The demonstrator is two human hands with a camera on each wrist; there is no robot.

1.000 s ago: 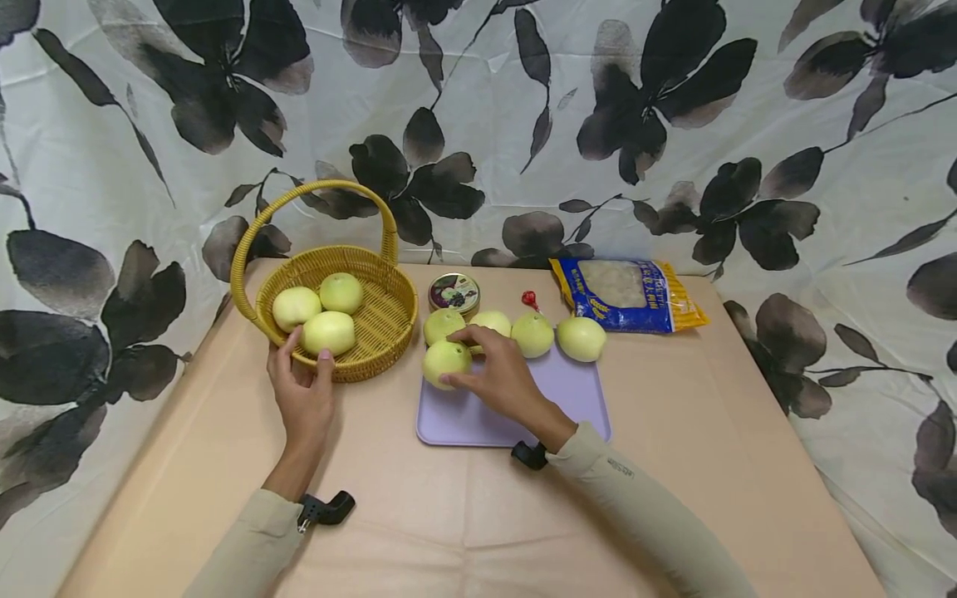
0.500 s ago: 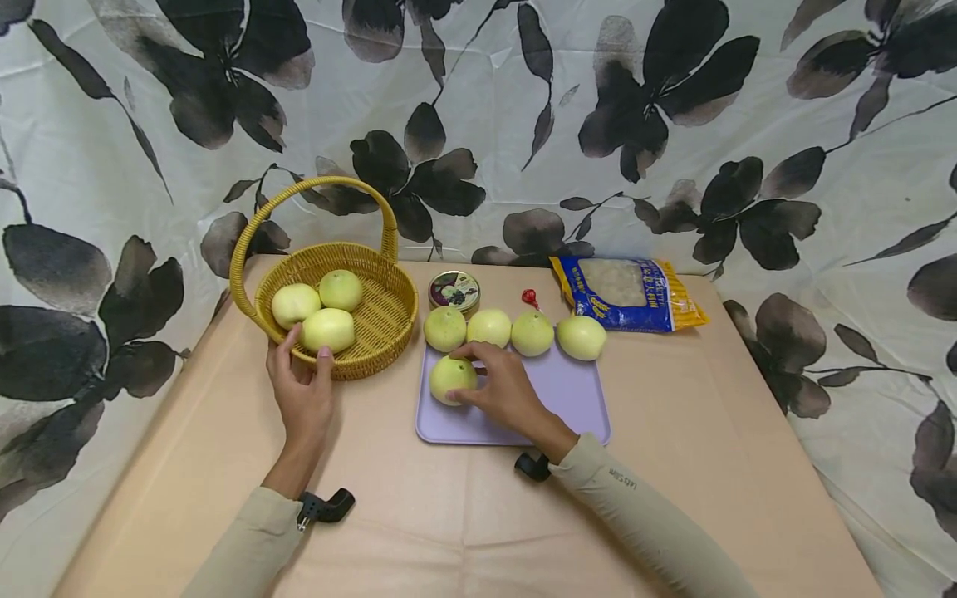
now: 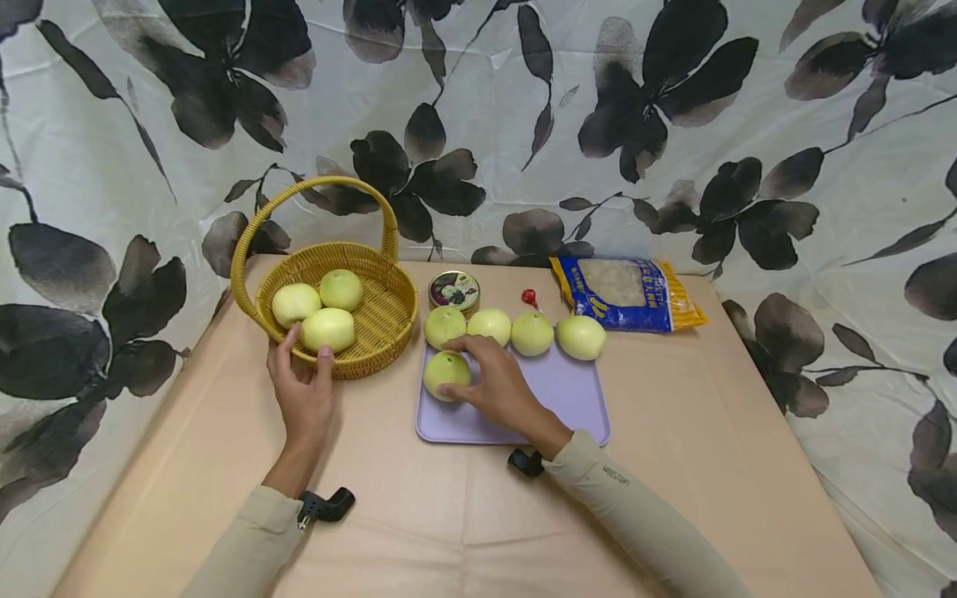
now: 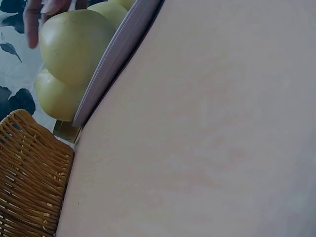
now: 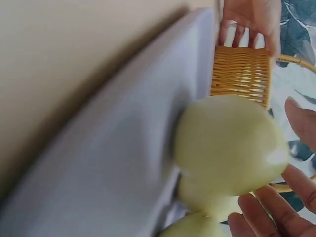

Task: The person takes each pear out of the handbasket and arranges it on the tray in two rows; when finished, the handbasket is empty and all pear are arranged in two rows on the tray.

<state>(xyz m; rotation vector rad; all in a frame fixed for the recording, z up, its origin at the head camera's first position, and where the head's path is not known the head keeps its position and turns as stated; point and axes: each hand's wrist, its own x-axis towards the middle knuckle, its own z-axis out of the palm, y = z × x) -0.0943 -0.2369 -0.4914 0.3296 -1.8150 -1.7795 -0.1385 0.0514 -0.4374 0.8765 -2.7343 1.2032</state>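
Note:
In the head view, my left hand (image 3: pixel 302 399) holds the near rim of a yellow woven basket (image 3: pixel 374 353); its thumb and index fingertip reach to the edge. Inside lie three round yellow-green fruits (image 3: pixel 329 330). My right hand (image 3: pixel 504 386) arches over another such fruit (image 3: pixel 439 374) at the left of a lilac tray (image 3: pixel 553 407). In the right wrist view, this fruit (image 5: pixel 227 143) sits against the tray; the fingers (image 5: pixel 294 185) are right at its side, while the thumb stands apart from it. Several more fruits (image 3: pixel 532 334) line the tray's far side.
Behind the tray stands a round tin (image 3: pixel 454 291) with a printed lid. A small red item (image 3: pixel 529 297) lies near it, and a blue and yellow food packet (image 3: pixel 628 295) is at the back right. Floral cloth (image 3: pixel 523 124) hangs behind the table (image 3: pixel 419 515).
Under my right hand the front fruit shifted toward me and to the right, then slightly back to the left. My left hand has stayed at the basket.

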